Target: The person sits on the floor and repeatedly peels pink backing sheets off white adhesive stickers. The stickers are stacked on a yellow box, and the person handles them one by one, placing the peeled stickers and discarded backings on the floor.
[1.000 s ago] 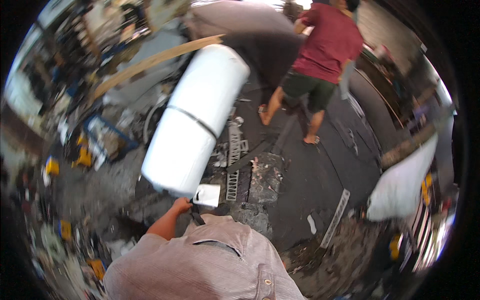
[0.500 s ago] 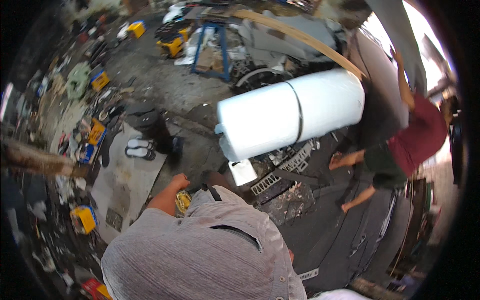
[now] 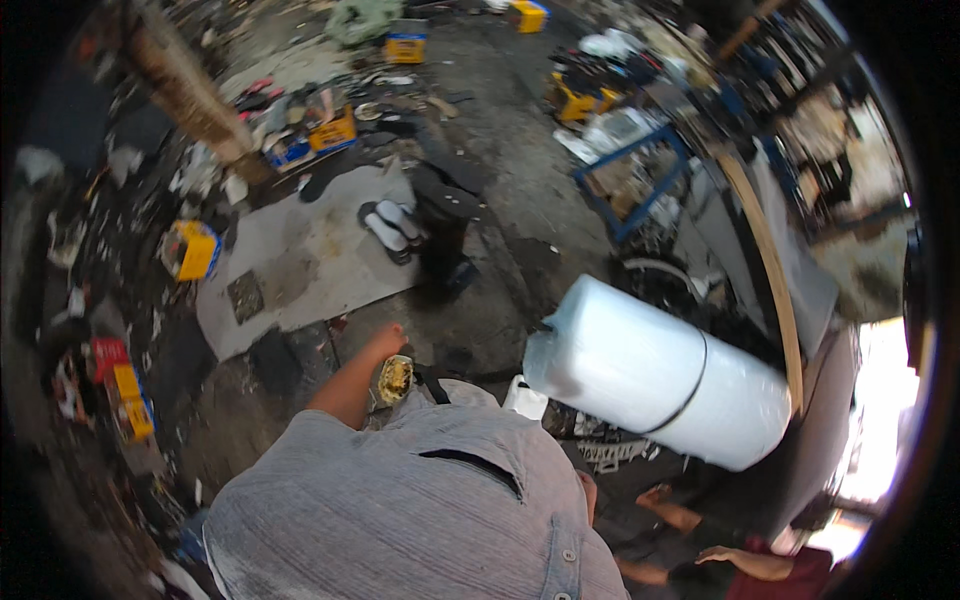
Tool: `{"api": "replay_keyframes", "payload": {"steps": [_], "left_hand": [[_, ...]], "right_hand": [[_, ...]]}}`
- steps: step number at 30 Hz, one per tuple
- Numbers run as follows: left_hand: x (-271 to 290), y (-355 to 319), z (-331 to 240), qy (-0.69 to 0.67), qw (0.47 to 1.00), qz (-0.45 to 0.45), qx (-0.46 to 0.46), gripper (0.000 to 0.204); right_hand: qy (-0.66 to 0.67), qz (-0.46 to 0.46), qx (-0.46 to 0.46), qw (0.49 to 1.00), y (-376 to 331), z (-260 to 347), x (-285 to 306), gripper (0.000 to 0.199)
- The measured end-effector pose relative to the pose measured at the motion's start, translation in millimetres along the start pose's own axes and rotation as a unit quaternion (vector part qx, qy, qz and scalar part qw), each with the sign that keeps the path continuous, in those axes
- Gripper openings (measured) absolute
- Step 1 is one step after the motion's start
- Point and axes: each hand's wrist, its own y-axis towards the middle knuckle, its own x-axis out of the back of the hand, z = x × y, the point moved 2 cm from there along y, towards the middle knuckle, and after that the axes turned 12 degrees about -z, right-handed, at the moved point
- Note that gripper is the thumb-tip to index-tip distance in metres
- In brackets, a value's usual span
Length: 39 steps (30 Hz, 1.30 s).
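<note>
My left hand (image 3: 393, 341) hangs low in front of me, left of centre. Its fingers are too small and smeared to make out. Right beside it, below the wrist, shows a small open container (image 3: 396, 379) with something yellowish in it; I cannot tell whether the two touch. Of my right hand (image 3: 588, 497) only a sliver of skin shows past the right side of my grey shirt, its fingers hidden. A large white wrapped roll (image 3: 640, 362) with a dark strap lies ahead to the right. A white jug-like container (image 3: 525, 400) stands by its near end.
A grey sheet (image 3: 310, 245) lies on the floor, with dark and white footwear (image 3: 392, 230) at its edge. Yellow-blue boxes (image 3: 196, 250) and scraps litter the left. A blue metal frame (image 3: 630, 180) and a long plank (image 3: 765, 270) are farther off. Another person's maroon sleeve (image 3: 790, 578) is at lower right.
My view has swung left: the roll and the other person now sit lower and to the right, the grey sheet nearer the middle. My left arm still hangs low at my left.
</note>
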Motion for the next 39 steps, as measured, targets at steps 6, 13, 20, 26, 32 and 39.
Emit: {"api": "replay_keyframes", "payload": {"steps": [6, 13, 20, 26, 32, 39], "left_hand": [[32.4, -46.8, 73.0, -0.228, 0.941, -0.181, 0.175, 0.038], [-25.0, -178.7, 156.1, -0.109, 0.933, -0.061, 0.336, 0.034], [-131.9, -227.9, 143.0, -0.068, 0.897, -0.066, 0.432, 0.026], [-164.5, -186.5, 65.1, 0.044, 0.921, -0.353, 0.155, 0.023], [-132.7, -120.0, -14.8, -0.178, 0.844, -0.405, 0.305, 0.035], [-123.7, -142.2, -45.1, -0.368, 0.675, -0.395, 0.503, 0.041]], "right_hand": [[-0.093, 0.070, 0.051, 0.992, 45.5, 178.4, -42.3, 0.029], [-0.187, 0.161, 0.167, 0.955, 130.5, 286.8, -109.1, 0.028], [-0.157, 0.300, 0.082, 0.937, 185.8, 395.3, -193.7, 0.024], [-0.207, 0.365, 0.179, 0.890, 236.1, 547.9, -272.6, 0.025], [-0.215, 0.382, 0.252, 0.863, 260.8, 680.3, -344.6, 0.020], [-0.310, 0.516, 0.144, 0.786, 262.6, 711.0, -433.0, 0.011]]}}
